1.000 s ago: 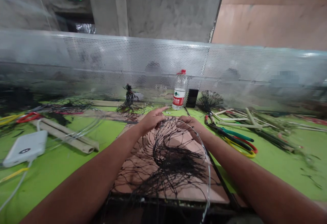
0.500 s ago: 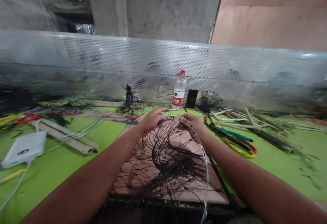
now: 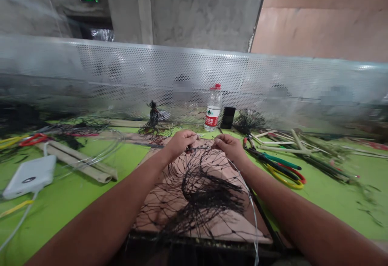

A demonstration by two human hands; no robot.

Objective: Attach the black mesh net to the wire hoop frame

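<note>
A black mesh net (image 3: 209,195) lies bunched over a light wooden board (image 3: 253,233) in front of me. My left hand (image 3: 182,142) is closed in a pinch on the net's far edge. Just to the right, my right hand (image 3: 229,144) is closed too, thumb and forefinger together at the same edge. A thin silvery wire (image 3: 254,213) comes out beneath the right hand and bends down to the board's near side. It appears to run through that hand, though the fingers hide the exact grip. A short gap separates the two hands, with net strands across it.
A water bottle (image 3: 212,110) and a dark phone (image 3: 228,117) stand behind the board. Pliers (image 3: 285,169) and cut plant stems (image 3: 321,157) lie to the right. On the left are a white power bank (image 3: 30,177), bamboo lengths (image 3: 81,163) and coiled wire (image 3: 112,148).
My left hand has curled its outstretched fingers inward to a pinch on the net's edge. The wire's hanging loop has swung right, and the right hand has barely moved.
</note>
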